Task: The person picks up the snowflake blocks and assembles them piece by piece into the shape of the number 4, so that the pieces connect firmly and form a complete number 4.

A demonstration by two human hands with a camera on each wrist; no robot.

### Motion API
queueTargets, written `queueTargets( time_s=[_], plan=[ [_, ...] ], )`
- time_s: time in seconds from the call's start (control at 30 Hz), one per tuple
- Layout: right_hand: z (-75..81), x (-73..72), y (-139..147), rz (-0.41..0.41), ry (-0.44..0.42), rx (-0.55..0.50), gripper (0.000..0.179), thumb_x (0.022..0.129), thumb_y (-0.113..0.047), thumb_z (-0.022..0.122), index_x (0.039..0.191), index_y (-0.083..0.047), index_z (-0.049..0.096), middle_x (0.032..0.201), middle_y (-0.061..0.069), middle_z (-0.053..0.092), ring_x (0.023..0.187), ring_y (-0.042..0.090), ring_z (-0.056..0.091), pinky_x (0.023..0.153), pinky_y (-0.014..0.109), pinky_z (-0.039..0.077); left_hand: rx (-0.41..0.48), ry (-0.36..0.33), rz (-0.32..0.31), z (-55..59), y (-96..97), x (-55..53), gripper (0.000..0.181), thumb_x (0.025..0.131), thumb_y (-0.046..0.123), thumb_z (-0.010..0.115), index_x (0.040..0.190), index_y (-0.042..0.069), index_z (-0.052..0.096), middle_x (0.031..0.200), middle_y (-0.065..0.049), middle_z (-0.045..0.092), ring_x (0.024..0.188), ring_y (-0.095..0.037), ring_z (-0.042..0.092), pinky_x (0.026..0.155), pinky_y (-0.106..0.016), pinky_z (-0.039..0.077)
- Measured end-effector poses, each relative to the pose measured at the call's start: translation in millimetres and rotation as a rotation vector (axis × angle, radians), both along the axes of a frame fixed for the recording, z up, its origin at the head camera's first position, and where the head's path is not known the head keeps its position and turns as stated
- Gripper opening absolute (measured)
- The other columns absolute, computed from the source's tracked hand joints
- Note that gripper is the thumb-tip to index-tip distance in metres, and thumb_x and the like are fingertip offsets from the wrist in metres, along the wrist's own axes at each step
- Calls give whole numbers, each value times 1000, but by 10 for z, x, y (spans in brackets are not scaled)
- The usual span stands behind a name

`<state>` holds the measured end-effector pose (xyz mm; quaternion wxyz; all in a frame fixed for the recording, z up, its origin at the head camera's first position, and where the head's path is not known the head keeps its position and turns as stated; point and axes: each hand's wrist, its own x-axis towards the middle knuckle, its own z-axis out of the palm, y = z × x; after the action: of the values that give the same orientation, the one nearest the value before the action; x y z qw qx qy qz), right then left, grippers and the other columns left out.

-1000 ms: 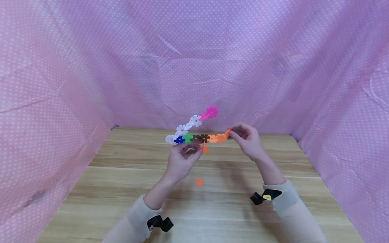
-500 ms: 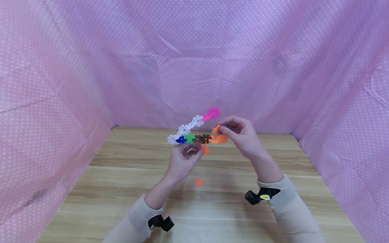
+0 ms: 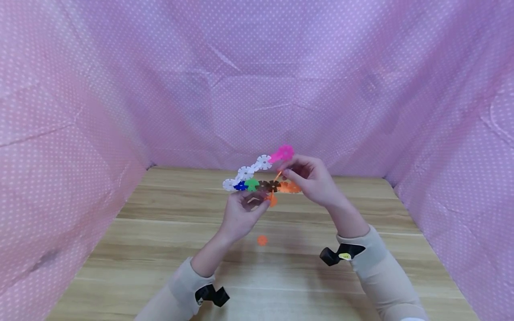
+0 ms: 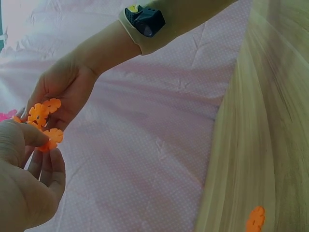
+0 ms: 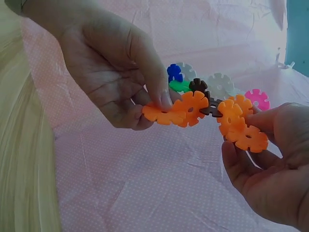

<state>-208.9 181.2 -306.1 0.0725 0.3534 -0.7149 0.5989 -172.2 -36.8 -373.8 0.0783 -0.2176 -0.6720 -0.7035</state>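
Observation:
Between my hands hangs a chain of notched plastic flower discs: white (image 3: 246, 173), pink (image 3: 286, 152), blue (image 3: 241, 185), green (image 3: 252, 184), brown (image 3: 263, 186) and orange (image 3: 293, 187). My left hand (image 3: 241, 214) pinches an orange disc (image 5: 164, 115) on the chain's lower branch, thumb on top. With thumb and fingers my right hand (image 3: 313, 180) grips another orange disc (image 3: 278, 175), seen edge-on near the brown discs. Whether that disc is joined to the chain I cannot tell. Orange discs crowd together beside the right fingers in the right wrist view.
A loose orange disc (image 3: 262, 240) lies on the wooden table (image 3: 160, 249) below the hands. Pink dotted cloth (image 3: 257, 89) surrounds the table at the back and sides. Black cameras (image 3: 213, 295) are strapped to both wrists.
My right hand has moved left from the orange end of the chain toward its brown discs, turning its orange disc edge-on. The left hand has stayed nearly still; the chain shifted slightly right.

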Motion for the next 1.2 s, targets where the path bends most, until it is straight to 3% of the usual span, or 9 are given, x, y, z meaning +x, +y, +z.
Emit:
queueTargets(
  time_s=[0.07, 0.3, 0.53, 0.67, 0.83, 1.2],
  plan=[
    [3, -6, -12, 8, 62, 19, 11, 99, 11, 63, 108, 12, 69, 103, -5, 76, 88, 15, 71, 76, 23, 66, -1, -1, -7, 4, -7, -2, 22, 90, -8, 75, 112, -12, 70, 106, -32, 72, 94, -9, 73, 89, -24, 68],
    [-4, 56, -92, 3, 239, 37, 22, 91, 16, 70, 112, 11, 74, 118, 22, 72, 104, 15, 70, 87, 25, 68, -5, 5, -18, 4, -28, -5, 24, 91, -7, 75, 113, -12, 70, 107, -33, 72, 96, -14, 75, 89, -23, 67],
    [-73, 76, -110, -100, 533, 149, 45, 82, 3, 83, 126, -3, 75, 122, 14, 75, 113, 25, 71, 105, 25, 62, -1, 28, -1, -3, -47, -17, 24, 90, -8, 76, 114, -11, 71, 107, -32, 74, 95, -8, 74, 90, -23, 67],
    [-104, 55, -120, -130, 664, 138, 48, 78, 3, 84, 125, 1, 73, 120, 17, 76, 113, 29, 72, 107, 22, 60, -5, 33, 14, -12, -49, -26, 23, 89, -8, 76, 112, -11, 72, 107, -31, 75, 93, -4, 74, 89, -23, 67],
    [-130, 39, -113, -127, 720, 132, 52, 75, 2, 85, 125, 4, 70, 119, 20, 75, 113, 31, 72, 108, 21, 60, 23, 9, -13, 12, -46, -1, 23, 90, -9, 76, 113, -12, 71, 108, -33, 73, 96, -7, 73, 93, -24, 67],
    [-159, 21, -70, -181, 771, 195, 50, 83, -10, 89, 128, 2, 70, 126, 18, 74, 119, 32, 71, 113, 20, 56, 15, 4, -18, 11, -53, 5, 26, 93, -4, 76, 117, -10, 69, 109, -30, 72, 98, -13, 73, 94, -25, 67]
  ],
)
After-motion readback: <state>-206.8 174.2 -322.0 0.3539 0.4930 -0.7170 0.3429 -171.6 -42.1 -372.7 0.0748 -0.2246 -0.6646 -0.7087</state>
